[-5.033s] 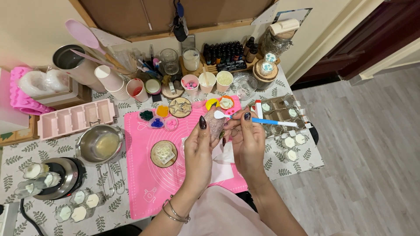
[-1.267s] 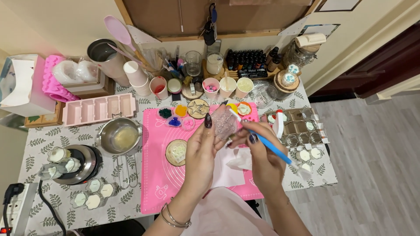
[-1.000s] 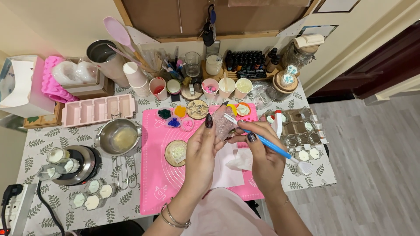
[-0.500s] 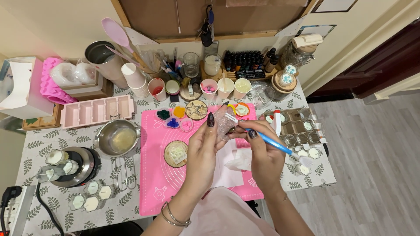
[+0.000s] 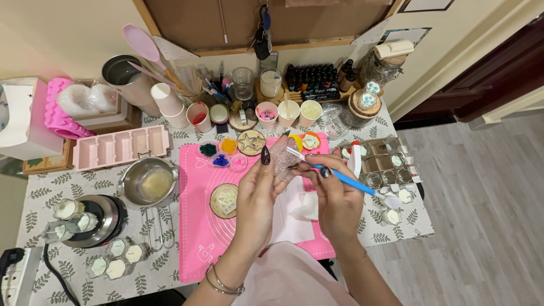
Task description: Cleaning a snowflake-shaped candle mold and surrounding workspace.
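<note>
Holding, in the head view, a clear crinkled mould (image 5: 281, 158) in our left hand (image 5: 258, 190), fingers closed around its lower part, above the far middle of the pink mat (image 5: 195, 226). Our right hand (image 5: 334, 195) pinches a blue-handled brush (image 5: 345, 182), its white tip touching the mould's right side. Listed on the mat: a round wooden disc (image 5: 224, 199) just left of our left hand; a star-patterned disc (image 5: 250, 141) and small cups of coloured pieces (image 5: 220, 154) at its far edge. Left of the mat on the tabletop: a steel bowl (image 5: 148, 181) and a pink bar mould (image 5: 120, 147). Near the tabletop's right edge: a tray of small clear jars (image 5: 381, 164).
</note>
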